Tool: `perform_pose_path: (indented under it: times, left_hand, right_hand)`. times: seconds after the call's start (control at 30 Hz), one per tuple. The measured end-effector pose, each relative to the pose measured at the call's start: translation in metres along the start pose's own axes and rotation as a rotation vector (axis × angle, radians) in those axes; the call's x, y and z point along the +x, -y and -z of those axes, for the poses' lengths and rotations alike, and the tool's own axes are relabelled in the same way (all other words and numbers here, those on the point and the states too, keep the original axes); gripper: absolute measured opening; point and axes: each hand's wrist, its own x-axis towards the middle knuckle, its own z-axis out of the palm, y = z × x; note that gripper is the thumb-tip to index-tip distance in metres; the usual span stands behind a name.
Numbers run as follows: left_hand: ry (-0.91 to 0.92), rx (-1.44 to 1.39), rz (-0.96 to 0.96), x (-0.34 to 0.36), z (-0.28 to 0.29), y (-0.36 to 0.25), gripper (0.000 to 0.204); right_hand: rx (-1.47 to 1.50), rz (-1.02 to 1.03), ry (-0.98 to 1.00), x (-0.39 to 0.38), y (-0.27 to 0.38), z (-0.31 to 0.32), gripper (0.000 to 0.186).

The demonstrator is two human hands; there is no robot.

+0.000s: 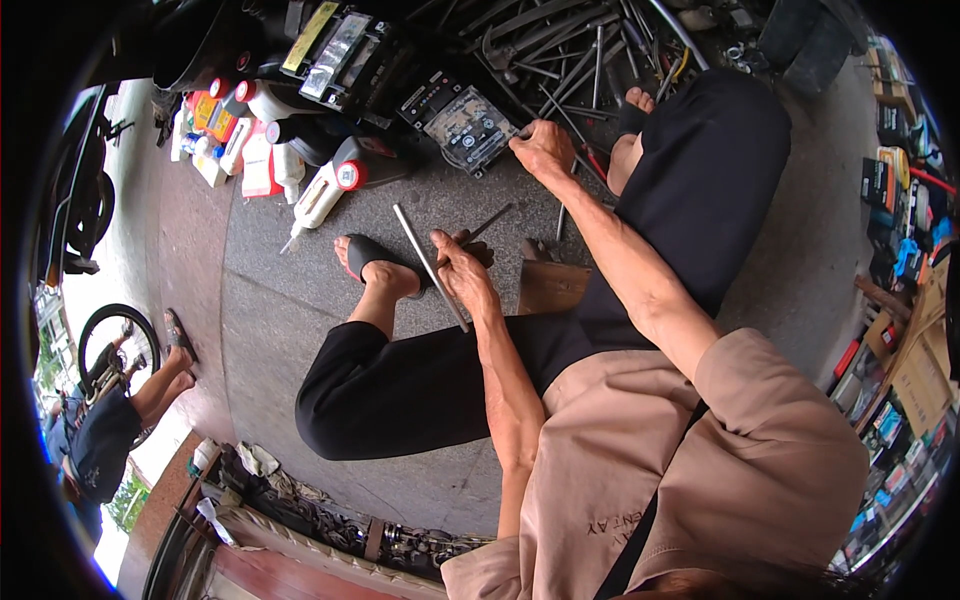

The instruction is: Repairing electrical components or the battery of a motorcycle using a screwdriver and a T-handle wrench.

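Note:
My left hand (455, 265) is closed on a straight silver metal rod (415, 235), held upright at a slant above my left foot. A darker bar (490, 222) lies behind that hand. My right hand (542, 148) is closed at the corner of a worn battery-like block (462, 128); what its fingertips grip is too small to make out. More dark batteries (335, 65) stand behind that block.
Plastic bottles (325, 195) sit at upper left, a tangled pile of metal tools (560, 50) at the top. A bent metal sheet (550, 285) lies between my legs. Another person's leg (155, 395) and a bicycle wheel (115, 330) are at left, stacked boxes (920, 370) at right.

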Motion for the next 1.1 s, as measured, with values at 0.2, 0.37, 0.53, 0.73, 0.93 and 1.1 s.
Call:
perform_pose_path:
  times: [0.2,0.37,0.53,0.73,0.93,1.1]
  left_hand:
    - [0.149,-0.264,0.460,0.008,0.006,0.011,0.072]
    - [0.147,-0.325,0.487,0.015,0.007,0.029,0.072]
    - [0.136,-0.246,0.526,0.017,-0.004,0.030,0.070]
    - [0.155,-0.250,0.490,0.015,-0.009,0.028,0.069]
    - [0.120,-0.221,0.498,0.019,-0.001,0.034,0.068]
    - [0.144,-0.244,0.512,0.018,-0.005,0.035,0.068]
  right_hand:
    - [0.238,-0.130,-0.020,0.004,-0.005,-0.008,0.023]
    - [0.655,-0.251,0.081,-0.003,-0.007,-0.011,0.029]
    - [0.719,-0.195,0.131,0.002,-0.015,-0.008,0.030]
    - [0.317,-0.119,0.091,0.007,-0.012,0.001,0.025]
    - [-0.190,0.124,-0.032,-0.009,0.014,0.006,0.028]
    - [-0.151,0.157,-0.134,-0.005,0.007,0.006,0.028]
